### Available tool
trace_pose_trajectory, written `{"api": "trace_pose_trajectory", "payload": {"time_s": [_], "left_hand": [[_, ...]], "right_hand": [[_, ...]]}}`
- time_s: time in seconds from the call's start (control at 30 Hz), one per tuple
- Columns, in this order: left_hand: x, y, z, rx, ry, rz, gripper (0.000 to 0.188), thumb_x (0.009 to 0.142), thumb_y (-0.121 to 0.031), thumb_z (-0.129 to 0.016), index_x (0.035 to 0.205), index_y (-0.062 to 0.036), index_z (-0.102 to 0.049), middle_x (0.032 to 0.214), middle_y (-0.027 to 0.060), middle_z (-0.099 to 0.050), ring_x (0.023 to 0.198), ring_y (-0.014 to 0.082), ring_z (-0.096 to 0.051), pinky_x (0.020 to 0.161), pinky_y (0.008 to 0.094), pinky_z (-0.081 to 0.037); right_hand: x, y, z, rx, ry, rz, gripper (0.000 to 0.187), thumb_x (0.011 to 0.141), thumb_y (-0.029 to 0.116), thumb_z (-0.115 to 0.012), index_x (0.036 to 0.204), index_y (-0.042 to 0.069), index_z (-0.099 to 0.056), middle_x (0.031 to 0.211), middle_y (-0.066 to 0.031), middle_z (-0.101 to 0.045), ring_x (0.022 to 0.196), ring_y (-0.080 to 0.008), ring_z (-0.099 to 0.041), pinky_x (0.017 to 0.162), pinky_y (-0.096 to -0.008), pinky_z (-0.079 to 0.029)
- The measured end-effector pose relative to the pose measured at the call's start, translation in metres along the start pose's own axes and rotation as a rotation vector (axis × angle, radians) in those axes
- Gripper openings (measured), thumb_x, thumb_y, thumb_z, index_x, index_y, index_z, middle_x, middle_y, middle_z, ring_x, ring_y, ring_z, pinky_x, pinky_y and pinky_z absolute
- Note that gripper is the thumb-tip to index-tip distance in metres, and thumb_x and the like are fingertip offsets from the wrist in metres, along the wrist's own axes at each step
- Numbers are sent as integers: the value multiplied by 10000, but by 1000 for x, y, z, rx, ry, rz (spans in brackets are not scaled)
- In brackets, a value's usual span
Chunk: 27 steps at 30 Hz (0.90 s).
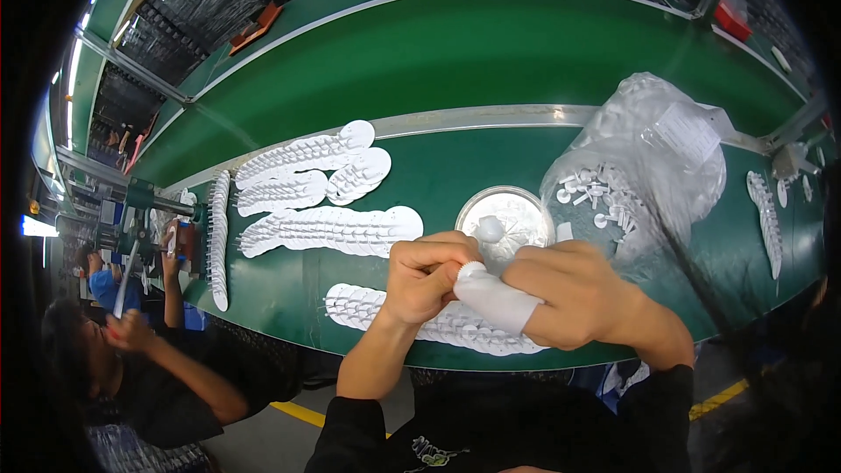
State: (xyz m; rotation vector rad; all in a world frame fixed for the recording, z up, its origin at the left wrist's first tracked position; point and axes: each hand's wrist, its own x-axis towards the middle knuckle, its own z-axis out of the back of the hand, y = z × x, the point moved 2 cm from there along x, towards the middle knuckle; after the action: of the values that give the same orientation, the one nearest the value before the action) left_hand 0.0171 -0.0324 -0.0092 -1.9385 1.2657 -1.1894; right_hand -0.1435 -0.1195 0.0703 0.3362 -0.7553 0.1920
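In front of my chest, my left hand (429, 278) is closed, its thumb and forefinger pinching a small white ribbed round piece (470, 270). My right hand (569, 289) meets it there, fingers curled, with a white cover (498, 302) that looks like a thumb sleeve reaching toward the same piece. Whether the right fingers also grip the piece is hidden. Just beyond my hands stands a round shallow dish (530, 210) holding whitish stuff, with a rounded white part (489, 229) in it. Under my wrists lies a row of overlapping white discs (482, 335).
More rows of white discs (328, 232) lie to the left on the green table (438, 153). An open clear plastic bag (653, 144) with white stemmed parts (600, 197) stands at the right. Another person's hand (130, 330) works at the far left. A green panel (455, 52) rises behind.
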Motion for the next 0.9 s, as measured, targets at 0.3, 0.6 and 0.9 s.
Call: {"api": "trace_pose_trajectory", "payload": {"time_s": [0.3, 0.6, 0.9], "left_hand": [[0, -9, 2, -133, -10, -5, 137, 884, 3, -565, 838, 119, -620, 737, 144, -563, 532, 107, -379, 399, 218, -239], [-3, -15, 10, 24, -14, -101, 175, 872, -73, -627, 848, 100, -642, 744, 166, -589, 568, 143, -440, 432, 255, -309], [-4, -51, 18, 1100, -149, -187, 199, 664, 92, -715, 847, 28, -668, 797, 104, -661, 638, 134, -535, 503, 224, -370]], "right_hand": [[-5, -9, -1, -45, 22, -23, 457, 654, 89, -642, 1098, -17, -626, 731, -39, -530, 591, -160, -567, 410, -274, -437], [-28, -35, 1, -32, 110, -294, 345, 694, 57, -636, 1036, 9, -645, 749, -105, -587, 585, -250, -593, 454, -329, -463], [-62, -53, -18, -26, 499, -545, 383, 792, 45, -555, 1171, 54, -607, 774, -112, -594, 696, -318, -619, 581, -397, -494]]}}
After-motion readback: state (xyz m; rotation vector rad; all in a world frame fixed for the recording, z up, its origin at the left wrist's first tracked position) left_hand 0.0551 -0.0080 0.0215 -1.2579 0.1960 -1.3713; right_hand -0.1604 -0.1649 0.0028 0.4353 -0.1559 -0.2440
